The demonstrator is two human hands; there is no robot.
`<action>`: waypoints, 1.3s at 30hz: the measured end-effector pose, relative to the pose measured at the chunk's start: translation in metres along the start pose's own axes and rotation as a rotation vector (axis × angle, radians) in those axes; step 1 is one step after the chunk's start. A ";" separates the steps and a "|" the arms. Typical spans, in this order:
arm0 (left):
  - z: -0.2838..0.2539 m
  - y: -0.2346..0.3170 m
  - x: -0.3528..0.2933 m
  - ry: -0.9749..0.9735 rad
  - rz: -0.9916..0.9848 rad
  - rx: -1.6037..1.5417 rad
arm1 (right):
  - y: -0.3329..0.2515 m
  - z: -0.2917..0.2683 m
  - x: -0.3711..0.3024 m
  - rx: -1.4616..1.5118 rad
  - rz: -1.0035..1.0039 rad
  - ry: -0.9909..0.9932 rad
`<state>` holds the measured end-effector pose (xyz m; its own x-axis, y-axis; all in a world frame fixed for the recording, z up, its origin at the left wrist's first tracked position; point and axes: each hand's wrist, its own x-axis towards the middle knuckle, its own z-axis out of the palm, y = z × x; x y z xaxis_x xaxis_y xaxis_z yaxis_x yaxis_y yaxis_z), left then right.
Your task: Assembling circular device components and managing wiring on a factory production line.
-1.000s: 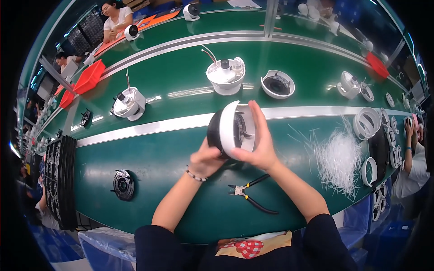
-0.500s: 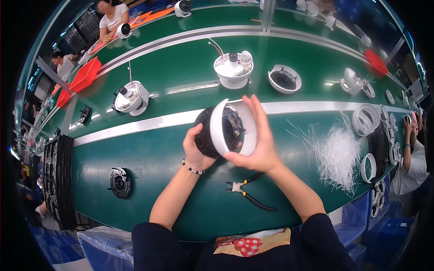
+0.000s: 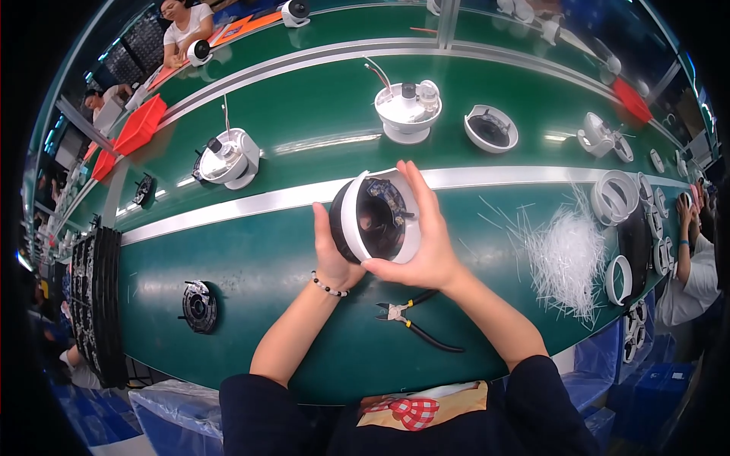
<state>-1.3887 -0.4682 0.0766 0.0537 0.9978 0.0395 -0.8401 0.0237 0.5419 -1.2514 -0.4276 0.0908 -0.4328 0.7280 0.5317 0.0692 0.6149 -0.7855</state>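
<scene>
Between my hands, above the table, a white plastic ring [image 3: 349, 220] sits around a black round part [image 3: 378, 234] with a small circuit board on it. My left hand [image 3: 331, 254] is closed on the black part from the left, thumb up along its edge. On the other side my right hand [image 3: 435, 247] grips the ring, with its thumb at the lower rim and its fingers up the outer wall. The two pieces overlap closely; whether they are fully seated I cannot tell. Cutting pliers [image 3: 407, 311] with black and yellow handles lie below my hands.
Another black round part [image 3: 199, 307] lies at the left, near stacked black trays [image 3: 99, 304]. To the right are a heap of clear plastic strips [image 3: 566, 262] and several white rings [image 3: 614, 199]. Beyond a metal rail, white camera bases [image 3: 408, 112] stand on a green conveyor. Other people work nearby.
The black part has gone deeper into the white ring, and my left hand has shifted slightly right with it. On the conveyor, the white bases have moved to the right.
</scene>
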 end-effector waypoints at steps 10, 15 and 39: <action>-0.002 -0.006 0.005 0.053 -0.083 0.013 | -0.006 0.000 0.004 -0.230 -0.072 -0.050; -0.004 -0.004 0.010 0.047 -0.150 0.050 | -0.003 0.000 0.003 -0.266 -0.009 -0.029; -0.074 -0.004 0.102 0.328 -0.024 0.032 | 0.003 -0.038 -0.052 -0.531 0.150 -0.426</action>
<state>-1.4196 -0.3623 0.0162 -0.1084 0.9639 -0.2433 -0.8230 0.0503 0.5658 -1.1942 -0.4520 0.0733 -0.6911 0.7016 0.1738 0.5396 0.6608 -0.5218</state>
